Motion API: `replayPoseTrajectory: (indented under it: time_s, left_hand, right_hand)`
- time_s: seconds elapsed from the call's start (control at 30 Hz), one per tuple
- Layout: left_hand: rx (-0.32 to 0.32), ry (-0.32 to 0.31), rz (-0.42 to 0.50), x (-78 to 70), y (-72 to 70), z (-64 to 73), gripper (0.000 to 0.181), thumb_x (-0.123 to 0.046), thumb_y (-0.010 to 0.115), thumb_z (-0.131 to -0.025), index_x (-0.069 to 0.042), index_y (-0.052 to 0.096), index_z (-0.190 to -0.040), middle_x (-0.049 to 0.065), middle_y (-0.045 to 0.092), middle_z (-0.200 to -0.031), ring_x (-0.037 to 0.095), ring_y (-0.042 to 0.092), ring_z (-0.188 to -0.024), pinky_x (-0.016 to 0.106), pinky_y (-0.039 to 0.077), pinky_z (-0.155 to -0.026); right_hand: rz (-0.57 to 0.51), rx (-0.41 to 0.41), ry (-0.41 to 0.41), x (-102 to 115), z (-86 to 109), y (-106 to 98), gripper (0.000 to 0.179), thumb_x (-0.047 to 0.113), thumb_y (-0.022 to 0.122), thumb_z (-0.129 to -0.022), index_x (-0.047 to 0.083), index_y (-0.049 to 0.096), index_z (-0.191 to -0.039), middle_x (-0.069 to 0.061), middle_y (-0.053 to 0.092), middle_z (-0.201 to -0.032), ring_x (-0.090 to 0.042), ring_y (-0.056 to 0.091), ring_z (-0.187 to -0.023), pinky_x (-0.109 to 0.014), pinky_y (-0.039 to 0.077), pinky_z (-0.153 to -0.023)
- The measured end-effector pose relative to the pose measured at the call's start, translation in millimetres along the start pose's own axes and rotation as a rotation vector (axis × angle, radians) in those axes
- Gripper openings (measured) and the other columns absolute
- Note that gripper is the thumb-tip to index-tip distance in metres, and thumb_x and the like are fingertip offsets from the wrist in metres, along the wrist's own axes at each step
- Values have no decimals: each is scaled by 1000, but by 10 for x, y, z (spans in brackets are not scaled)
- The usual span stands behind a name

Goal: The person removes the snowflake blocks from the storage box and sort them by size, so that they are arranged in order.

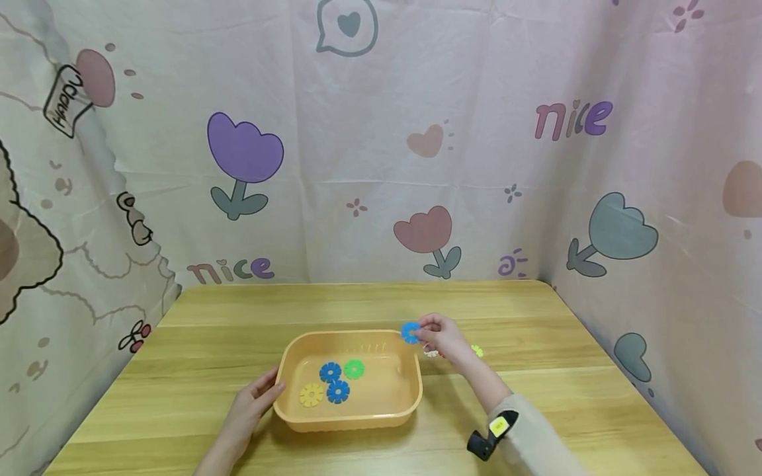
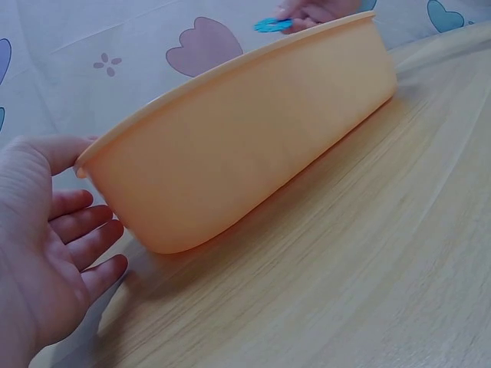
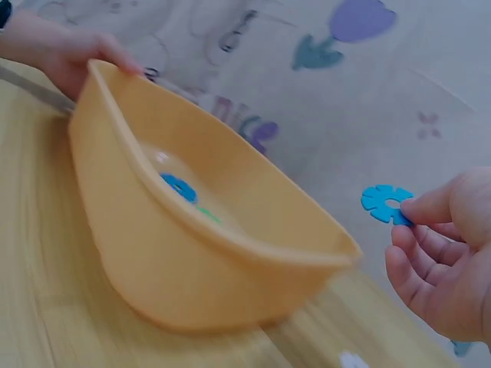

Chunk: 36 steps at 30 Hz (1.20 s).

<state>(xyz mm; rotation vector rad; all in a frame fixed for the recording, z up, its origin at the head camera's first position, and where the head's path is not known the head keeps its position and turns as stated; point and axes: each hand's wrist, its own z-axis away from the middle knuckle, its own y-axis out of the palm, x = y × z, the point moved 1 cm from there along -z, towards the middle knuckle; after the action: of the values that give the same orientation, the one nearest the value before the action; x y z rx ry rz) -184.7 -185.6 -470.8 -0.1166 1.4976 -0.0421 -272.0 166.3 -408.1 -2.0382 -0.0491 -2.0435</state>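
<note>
"Now, the blue disc (image 3: 376, 204), where is it?"

"Up in the air by the tray's far right corner, clear of the rim! Right hand (image 1: 445, 340) has it, thumb and forefinger clamped on its edge, the remaining fingers loosely bent below."

"And the yellow-orange tray (image 1: 342, 421)?"

"Flat on the wooden table (image 1: 512, 311), left hand (image 1: 253, 402) gripping its left end: thumb over the rim, other fingers slightly apart along the outer wall."

"What's inside?"

"Four pieces, all left of centre! Two darker blue discs (image 1: 337, 396), one just behind the other, a green disc (image 1: 354, 374) beside the rear one, a yellow disc (image 1: 306, 396) nearest the left hand."

"Beyond the tray?"

"Right side, a whitish piece (image 1: 430, 354) and a yellow-green piece (image 1: 477, 350), partly hidden by the right arm. Behind everything, a pale curtain (image 1: 351, 92) printed with tulips."
</note>
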Motion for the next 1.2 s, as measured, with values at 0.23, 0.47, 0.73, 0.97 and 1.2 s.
replayPoseTrajectory:
  time_s: [0.23,0.47,0.73,0.97,1.2]
  left_hand:
    - [7,-8,-17,3,-4,17,58,-22,57,-93,7,35,-138,24,37,-140,-16,46,-93,11,41,-82]
    - [-3,-19,-37,9,0,30,57,-21,57,-93,6,36,-138,23,39,-139,17,44,-118,18,43,-87]
    - [0,-12,-24,7,2,5,56,-21,57,-93,6,36,-138,22,39,-139,-2,47,-108,12,41,-83]
    - [3,-6,-28,-12,-2,13,56,-20,56,-93,7,36,-138,23,39,-139,4,49,-110,13,42,-84]
    - [9,6,-15,-5,-2,7,57,-21,56,-93,7,36,-138,24,38,-139,-16,45,-95,10,40,-83]
  right_hand:
    - [3,-137,70,-184,68,-434,23,0,58,-88,-10,50,-107,-5,56,-82,-17,55,-72,-24,51,-60]
    - [34,-221,114,-361,169,-848,29,3,59,-89,-12,49,-112,-4,58,-84,-17,56,-77,-31,52,-67]
    - [32,-318,174,-675,177,-1279,26,8,63,-87,-7,53,-106,0,59,-80,-14,57,-72,-24,51,-61]
    - [82,-388,227,-801,212,-1394,28,7,60,-89,-10,51,-110,-1,56,-79,-12,54,-70,-24,50,-58]
    - [143,-391,253,-838,182,-1437,25,1,58,-88,-12,51,-107,-5,54,-76,-11,51,-66,-22,49,-54]
